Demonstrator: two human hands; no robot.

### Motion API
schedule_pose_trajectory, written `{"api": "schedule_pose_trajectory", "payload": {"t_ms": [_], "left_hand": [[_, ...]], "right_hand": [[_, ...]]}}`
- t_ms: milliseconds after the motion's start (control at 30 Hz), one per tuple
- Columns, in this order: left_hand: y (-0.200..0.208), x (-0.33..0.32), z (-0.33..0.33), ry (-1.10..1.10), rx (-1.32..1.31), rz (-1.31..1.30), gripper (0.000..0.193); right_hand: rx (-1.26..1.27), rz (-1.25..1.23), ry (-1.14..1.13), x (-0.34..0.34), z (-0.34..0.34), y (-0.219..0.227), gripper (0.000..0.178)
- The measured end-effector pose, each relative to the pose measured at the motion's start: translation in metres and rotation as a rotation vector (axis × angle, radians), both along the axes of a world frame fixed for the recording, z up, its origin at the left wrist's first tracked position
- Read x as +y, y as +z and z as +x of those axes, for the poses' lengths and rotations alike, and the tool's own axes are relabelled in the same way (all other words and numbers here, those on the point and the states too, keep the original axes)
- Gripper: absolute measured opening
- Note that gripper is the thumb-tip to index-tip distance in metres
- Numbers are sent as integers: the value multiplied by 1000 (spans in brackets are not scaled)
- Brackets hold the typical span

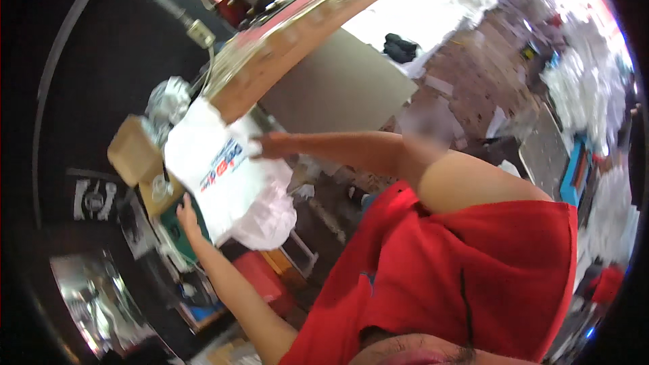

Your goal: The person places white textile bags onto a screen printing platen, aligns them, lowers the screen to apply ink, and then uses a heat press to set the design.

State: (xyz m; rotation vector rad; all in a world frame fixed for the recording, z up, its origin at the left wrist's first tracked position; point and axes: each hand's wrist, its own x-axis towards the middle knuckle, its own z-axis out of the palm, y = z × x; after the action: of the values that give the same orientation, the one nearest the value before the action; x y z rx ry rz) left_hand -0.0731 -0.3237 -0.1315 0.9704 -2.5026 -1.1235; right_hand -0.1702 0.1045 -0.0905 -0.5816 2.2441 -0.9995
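Observation:
A white T-shirt (196, 145) with a blue and red print lies spread out at left, its lower part bunched in loose folds. My right hand (274, 145) reaches over the shirt's right edge beside the print. Its fingers look apart, though they are slightly blurred, and I see no cloth pinched between them. My left hand (188, 218) is at the opposite edge, next to a dark green surface (174, 225). Two of its digits stick out apart, and nothing shows in them.
An open cardboard box (138, 152) and a clear plastic bag (169, 101) stand beyond the shirt. A long wooden-edged board (297, 51) slants above it. A red box-like thing (260, 280) sits below. Plastic-wrapped bundles (588, 81) and scraps litter the right side.

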Motion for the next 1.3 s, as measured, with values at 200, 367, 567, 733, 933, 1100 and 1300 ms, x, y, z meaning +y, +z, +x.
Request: {"api": "schedule_pose_trajectory", "payload": {"t_ms": [200,367,567,733,933,1100,1300], "left_hand": [[102,201,14,-446,435,542,32],[96,398,38,-704,159,772,26],[77,563,41,-1080,-158,811,26],[73,649,46,-1061,-379,724,29],[63,699,48,-888,-424,768,28],[66,721,38,-843,-362,745,26],[74,741,6,-897,-349,687,26]], "right_hand": [[-630,-505,326,281,55,60,58],[-37,-374,-936,491,37,-37,21],[269,81,-1054,590,-11,-111,21],[476,281,-1011,641,-69,-146,36],[482,430,-719,659,-106,-157,46],[503,358,-770,656,-99,-152,41],[411,323,-823,667,-105,-154,36]]}}
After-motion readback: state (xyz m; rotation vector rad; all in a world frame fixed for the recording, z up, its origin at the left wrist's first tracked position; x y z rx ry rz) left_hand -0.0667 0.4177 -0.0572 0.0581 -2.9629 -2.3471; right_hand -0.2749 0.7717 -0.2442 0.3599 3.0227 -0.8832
